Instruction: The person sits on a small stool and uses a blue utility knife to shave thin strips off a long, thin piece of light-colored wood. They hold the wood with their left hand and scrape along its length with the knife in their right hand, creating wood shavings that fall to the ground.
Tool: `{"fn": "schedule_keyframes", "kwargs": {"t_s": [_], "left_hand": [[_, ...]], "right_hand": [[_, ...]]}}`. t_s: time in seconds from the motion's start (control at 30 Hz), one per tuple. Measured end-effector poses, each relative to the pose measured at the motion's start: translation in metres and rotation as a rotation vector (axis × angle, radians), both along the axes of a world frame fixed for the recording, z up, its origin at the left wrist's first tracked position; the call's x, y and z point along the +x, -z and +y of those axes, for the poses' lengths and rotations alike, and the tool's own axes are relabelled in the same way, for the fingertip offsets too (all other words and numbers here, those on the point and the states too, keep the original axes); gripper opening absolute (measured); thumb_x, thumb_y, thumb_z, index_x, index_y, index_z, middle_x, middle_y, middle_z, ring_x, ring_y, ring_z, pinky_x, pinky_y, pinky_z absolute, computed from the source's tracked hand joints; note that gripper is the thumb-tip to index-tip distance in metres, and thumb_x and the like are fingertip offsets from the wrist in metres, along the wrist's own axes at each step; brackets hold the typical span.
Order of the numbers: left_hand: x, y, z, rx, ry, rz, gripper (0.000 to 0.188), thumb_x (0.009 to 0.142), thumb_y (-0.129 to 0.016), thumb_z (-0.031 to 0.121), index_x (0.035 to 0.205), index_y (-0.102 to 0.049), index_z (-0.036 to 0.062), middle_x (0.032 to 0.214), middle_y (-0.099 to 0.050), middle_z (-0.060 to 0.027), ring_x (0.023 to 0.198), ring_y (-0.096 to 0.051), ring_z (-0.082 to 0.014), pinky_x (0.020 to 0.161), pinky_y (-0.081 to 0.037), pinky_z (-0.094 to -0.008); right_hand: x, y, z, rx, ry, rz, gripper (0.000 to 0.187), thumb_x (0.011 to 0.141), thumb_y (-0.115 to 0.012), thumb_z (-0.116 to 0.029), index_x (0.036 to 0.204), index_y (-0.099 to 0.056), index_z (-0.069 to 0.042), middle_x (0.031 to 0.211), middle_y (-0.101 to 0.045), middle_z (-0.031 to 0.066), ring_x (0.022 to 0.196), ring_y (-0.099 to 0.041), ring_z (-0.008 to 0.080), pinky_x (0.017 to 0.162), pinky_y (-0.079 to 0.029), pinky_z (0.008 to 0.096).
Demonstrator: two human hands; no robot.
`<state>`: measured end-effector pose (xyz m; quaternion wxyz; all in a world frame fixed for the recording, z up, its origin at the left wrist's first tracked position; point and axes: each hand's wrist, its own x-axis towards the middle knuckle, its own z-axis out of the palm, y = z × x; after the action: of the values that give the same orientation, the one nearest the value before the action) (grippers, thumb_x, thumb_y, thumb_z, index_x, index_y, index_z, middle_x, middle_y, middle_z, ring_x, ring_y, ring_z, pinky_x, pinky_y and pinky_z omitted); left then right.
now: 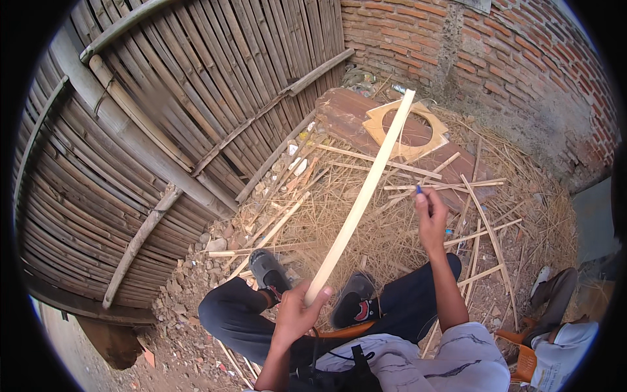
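My left hand (pixel 300 316) is closed round the lower end of a long, flat, pale strip of wood (pixel 356 212). The strip slants up and away to the right, over straw-like shavings (pixel 349 245). To the right of it, my right hand (pixel 431 212) pinches a small blue-tipped thing (pixel 418 189) that looks like a pen; most of it is hidden in the fingers. Beyond the strip's far part, a wooden piece with a large round hole (pixel 424 151) lies on a brown board (pixel 343 114). The strip passes in front of this holed piece.
Several thin wood strips (pixel 486 228) lie scattered on the ground. A bamboo wall (pixel 215 78) rises at the left, a brick wall (pixel 418 39) at the back right. Stones (pixel 189 277) line the bamboo wall's foot. Another person (pixel 555 326) sits at the lower right on an orange chair (pixel 524 364).
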<state>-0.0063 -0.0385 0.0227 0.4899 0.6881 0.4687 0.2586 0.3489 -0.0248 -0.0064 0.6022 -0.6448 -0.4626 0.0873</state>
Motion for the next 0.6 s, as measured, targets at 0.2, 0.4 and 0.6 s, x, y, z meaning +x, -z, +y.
{"fn": "schedule_keyframes", "kwargs": {"t_s": [0.2, 0.4, 0.6], "left_hand": [[0.03, -0.011, 0.015, 0.096, 0.07, -0.055, 0.036, 0.1, -0.081, 0.032, 0.112, -0.071, -0.0012, 0.072, -0.067, -0.0119, 0.065, -0.056, -0.0131, 0.06, -0.048, -0.0351], [0.045, -0.022, 0.015, 0.232, 0.102, -0.135, 0.039, 0.098, -0.083, 0.032, 0.113, -0.069, -0.0017, 0.076, -0.068, -0.0186, 0.064, -0.063, -0.0304, 0.063, -0.051, -0.0409], [0.05, -0.033, 0.011, 0.238, 0.071, -0.043, 0.042, 0.1, -0.08, 0.033, 0.111, -0.067, -0.0053, 0.077, -0.069, -0.0242, 0.072, -0.068, -0.0468, 0.064, -0.053, -0.0449]], "right_hand": [[-0.097, 0.001, -0.035, 0.131, -0.328, -0.268, 0.027, 0.096, -0.081, -0.025, 0.105, -0.074, -0.001, 0.082, -0.073, 0.0129, 0.064, -0.07, 0.0247, 0.056, -0.051, 0.036], [-0.11, -0.009, -0.041, 0.182, -0.383, -0.385, 0.026, 0.09, -0.085, -0.024, 0.105, -0.076, -0.004, 0.08, -0.072, 0.0095, 0.061, -0.069, 0.0262, 0.055, -0.052, 0.0374], [-0.113, -0.013, -0.04, 0.206, -0.353, -0.454, 0.027, 0.088, -0.085, -0.024, 0.104, -0.076, -0.005, 0.077, -0.071, 0.0078, 0.059, -0.068, 0.0242, 0.052, -0.051, 0.0359]]}}
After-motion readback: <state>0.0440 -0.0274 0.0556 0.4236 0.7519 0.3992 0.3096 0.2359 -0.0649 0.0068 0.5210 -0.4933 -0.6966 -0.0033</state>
